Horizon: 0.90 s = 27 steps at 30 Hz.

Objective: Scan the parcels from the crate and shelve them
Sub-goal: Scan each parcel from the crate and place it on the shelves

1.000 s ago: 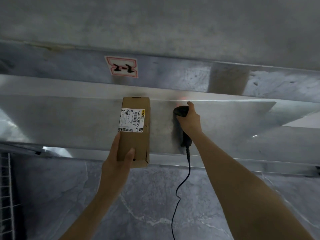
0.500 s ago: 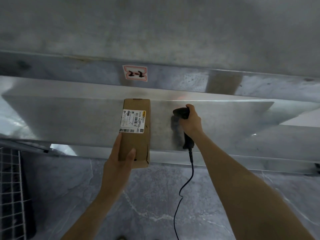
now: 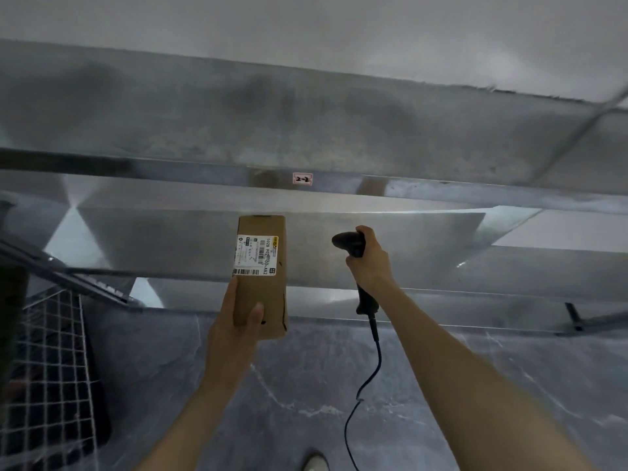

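Note:
My left hand (image 3: 238,329) grips the near end of a long brown cardboard parcel (image 3: 263,294) with a white barcode label on its upper half. The parcel's far end lies over the steel shelf (image 3: 424,239). My right hand (image 3: 368,263) is shut on a black corded barcode scanner (image 3: 353,244), held upright to the right of the parcel, head pointing left toward it. The scanner's cable (image 3: 368,379) hangs down toward the floor. A small tag reading 2-2 (image 3: 302,178) is stuck on the rail behind the shelf.
A wire mesh crate (image 3: 51,368) stands at the lower left beside the shelf. A higher steel shelf (image 3: 306,113) overhangs the top of the view. Grey marbled floor (image 3: 306,385) lies below, with a shoe tip (image 3: 314,462) at the bottom edge.
The view has tilted down and pulled back, showing more of the crate and floor. Both hands have kept their grips; the scanner has drawn slightly right, away from the parcel.

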### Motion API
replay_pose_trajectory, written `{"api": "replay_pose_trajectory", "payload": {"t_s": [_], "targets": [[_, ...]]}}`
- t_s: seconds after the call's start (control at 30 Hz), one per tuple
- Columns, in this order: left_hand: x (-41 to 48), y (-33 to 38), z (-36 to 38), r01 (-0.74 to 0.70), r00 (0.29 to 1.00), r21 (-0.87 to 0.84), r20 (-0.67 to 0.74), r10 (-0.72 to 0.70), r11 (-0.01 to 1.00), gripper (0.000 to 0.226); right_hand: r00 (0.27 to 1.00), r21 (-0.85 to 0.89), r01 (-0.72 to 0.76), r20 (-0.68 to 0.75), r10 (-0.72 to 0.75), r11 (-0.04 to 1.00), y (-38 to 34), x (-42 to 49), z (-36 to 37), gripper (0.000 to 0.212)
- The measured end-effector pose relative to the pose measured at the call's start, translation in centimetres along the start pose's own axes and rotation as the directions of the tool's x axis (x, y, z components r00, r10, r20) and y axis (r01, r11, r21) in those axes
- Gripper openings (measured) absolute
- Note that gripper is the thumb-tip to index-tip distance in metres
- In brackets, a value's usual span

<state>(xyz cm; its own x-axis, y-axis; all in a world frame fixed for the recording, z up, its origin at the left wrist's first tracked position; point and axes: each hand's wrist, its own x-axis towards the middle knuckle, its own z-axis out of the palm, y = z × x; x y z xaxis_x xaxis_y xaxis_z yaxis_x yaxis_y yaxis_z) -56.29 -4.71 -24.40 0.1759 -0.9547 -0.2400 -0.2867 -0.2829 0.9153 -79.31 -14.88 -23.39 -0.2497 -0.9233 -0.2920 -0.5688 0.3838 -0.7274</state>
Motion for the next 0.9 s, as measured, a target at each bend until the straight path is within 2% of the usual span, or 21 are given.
{"api": "replay_pose_trajectory", "payload": {"t_s": [0.13, 0.4, 0.57, 0.77, 0.9], "targets": [[-3.3, 1.8, -3.3, -0.028, 0.997, -0.064, 0.067, 0.033, 0.998, 0.052, 0.997, -0.006, 0.061, -0.043, -0.061, 0.998, -2.7, -5.8, -0.6, 0.058], [-10.7, 4.4, -13.3, -0.157, 0.983, -0.042, 0.092, 0.16, 0.987, 0.061, 0.984, 0.07, 0.089, -0.163, -0.077, 0.994, -9.5, -20.5, -0.7, 0.059], [-16.0, 6.9, -20.2, -0.217, 0.957, -0.073, 0.182, 0.227, 0.973, 0.063, 0.955, 0.091, 0.152, -0.27, -0.123, 0.984, -14.6, -30.4, -1.7, 0.056], [-19.1, 10.2, -27.3, -0.307, 0.927, 0.027, 0.236, 0.293, 0.951, 0.067, 0.931, 0.092, 0.284, -0.263, -0.252, 0.954, -20.2, -38.4, -4.3, 0.053], [-20.0, 12.4, -29.6, -0.371, 0.917, 0.118, 0.204, 0.343, 0.921, 0.066, 0.902, 0.112, 0.4, -0.226, -0.368, 0.91, -23.4, -41.4, -6.2, 0.052]]}}
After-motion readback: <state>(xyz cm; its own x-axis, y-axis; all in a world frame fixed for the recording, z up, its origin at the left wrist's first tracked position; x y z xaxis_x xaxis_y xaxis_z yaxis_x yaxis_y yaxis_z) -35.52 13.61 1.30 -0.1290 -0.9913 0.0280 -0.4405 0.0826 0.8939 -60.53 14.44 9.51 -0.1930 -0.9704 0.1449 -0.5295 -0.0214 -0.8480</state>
